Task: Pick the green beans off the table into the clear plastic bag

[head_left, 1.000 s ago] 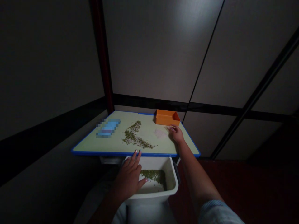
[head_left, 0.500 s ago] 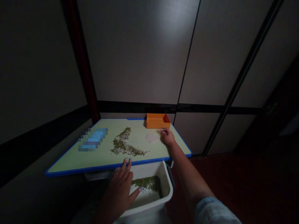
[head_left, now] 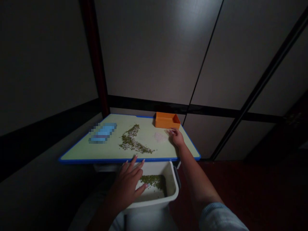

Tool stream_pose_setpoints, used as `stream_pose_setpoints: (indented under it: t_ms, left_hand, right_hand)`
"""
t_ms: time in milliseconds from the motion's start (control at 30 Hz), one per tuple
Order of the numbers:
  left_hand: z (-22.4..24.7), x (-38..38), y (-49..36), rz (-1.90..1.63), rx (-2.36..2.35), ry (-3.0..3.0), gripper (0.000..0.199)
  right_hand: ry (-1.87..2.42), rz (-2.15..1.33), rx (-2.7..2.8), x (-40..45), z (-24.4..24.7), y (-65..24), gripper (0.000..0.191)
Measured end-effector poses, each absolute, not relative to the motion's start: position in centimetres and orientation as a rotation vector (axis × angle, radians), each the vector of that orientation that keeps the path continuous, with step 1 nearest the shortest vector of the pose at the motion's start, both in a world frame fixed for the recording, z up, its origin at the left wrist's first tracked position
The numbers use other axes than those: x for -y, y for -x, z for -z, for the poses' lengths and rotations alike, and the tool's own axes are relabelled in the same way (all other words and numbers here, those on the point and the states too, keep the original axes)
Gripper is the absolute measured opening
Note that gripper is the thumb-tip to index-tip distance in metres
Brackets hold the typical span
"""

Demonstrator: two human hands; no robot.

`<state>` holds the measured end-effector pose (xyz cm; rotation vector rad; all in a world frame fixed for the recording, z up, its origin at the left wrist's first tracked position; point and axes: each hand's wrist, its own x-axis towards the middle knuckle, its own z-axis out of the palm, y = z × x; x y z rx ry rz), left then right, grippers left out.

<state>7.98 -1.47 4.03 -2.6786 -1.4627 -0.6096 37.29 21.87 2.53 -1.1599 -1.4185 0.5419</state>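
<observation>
On the pale green board (head_left: 96,152) with a blue rim lies a curved spread of small green and pinkish bits (head_left: 131,141). A small patch of pale pink bits (head_left: 160,137) is to its right. My right hand (head_left: 177,137) is beside that patch, just in front of the orange box (head_left: 167,120), its fingers pinched together; what they hold is too small to make out. My left hand (head_left: 128,184) has its fingers spread over the board's near edge and the white bin (head_left: 174,186), holding nothing. Green bits (head_left: 154,181) lie inside the bin.
A blurred blue item (head_left: 103,132) lies on the left part of the board. Behind the board stand grey panels (head_left: 154,57) with dark strips. The floor (head_left: 216,179) at the right is dark red.
The camera view has shifted, so the board sits slightly higher and to the right. My left hand's fingers are spread wider. My right hand remains near the orange box.
</observation>
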Motion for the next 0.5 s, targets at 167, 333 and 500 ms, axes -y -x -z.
stream_pose_setpoints:
  t_ms: [167,333,500]
  left_hand:
    - [-4.55,1.8,-8.26,0.587,1.609,2.679,0.029]
    - [-4.46,1.81,-8.31,0.551,1.648,2.672,0.031]
    - [-3.85,1.51,-8.09,0.637,1.598,2.627,0.034]
  right_hand:
    - [1.204,-0.577,1.369,-21.53,-2.88,-37.15,0.026]
    - [1.18,-0.56,1.369,-21.44,-2.9,-36.96,0.024]
    - [1.187,-0.549,1.38,-21.63,-2.63,-37.05,0.026]
